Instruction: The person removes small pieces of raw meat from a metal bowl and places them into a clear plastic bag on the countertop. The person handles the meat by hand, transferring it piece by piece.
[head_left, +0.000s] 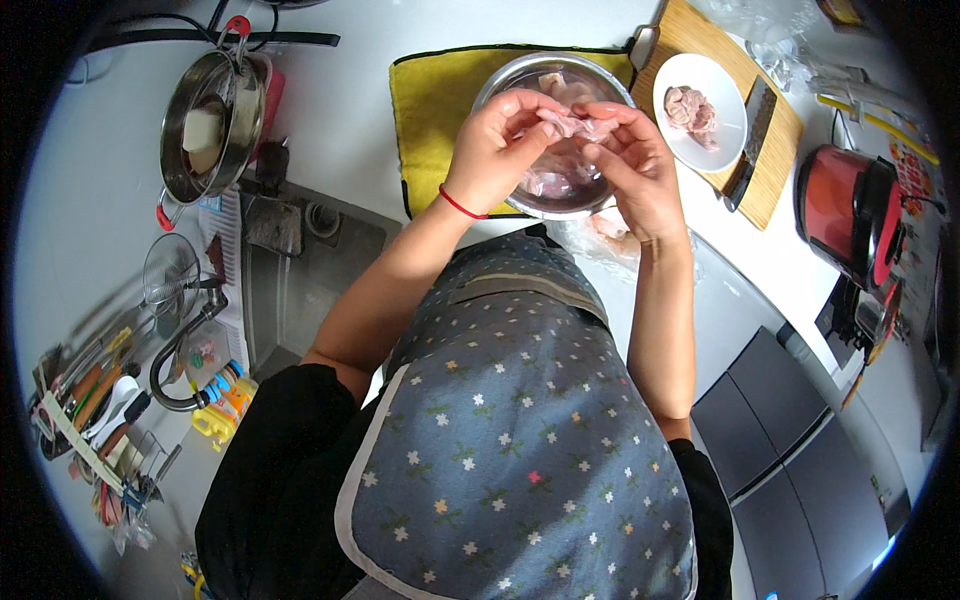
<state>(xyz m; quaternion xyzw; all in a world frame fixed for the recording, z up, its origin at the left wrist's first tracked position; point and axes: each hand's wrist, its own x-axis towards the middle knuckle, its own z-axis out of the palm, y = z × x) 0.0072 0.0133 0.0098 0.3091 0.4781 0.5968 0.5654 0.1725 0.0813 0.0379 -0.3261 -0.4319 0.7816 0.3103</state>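
Observation:
My left hand (501, 146) and my right hand (634, 161) pinch a piece of pale pink raw meat (581, 126) between them. They hold it above a round stainless steel bowl (495, 84). More raw meat (546, 184) lies in water inside that bowl, partly hidden by my hands. Under the bowl is a yellow cloth (424, 112) with a dark border. To the right, a white bowl (720, 156) contains several pieces of raw meat (690, 112). A clear plastic bag (592, 244) with meat in it sits at the counter's near edge, partly behind my right hand.
The white bowl rests on a wooden cutting board (772, 176), beside a knife (752, 142) with a black handle. A red electric cooker (847, 214) stands farther right. On the left are a sink (300, 300), its faucet (161, 375) and a steel pot (251, 142) with red handles.

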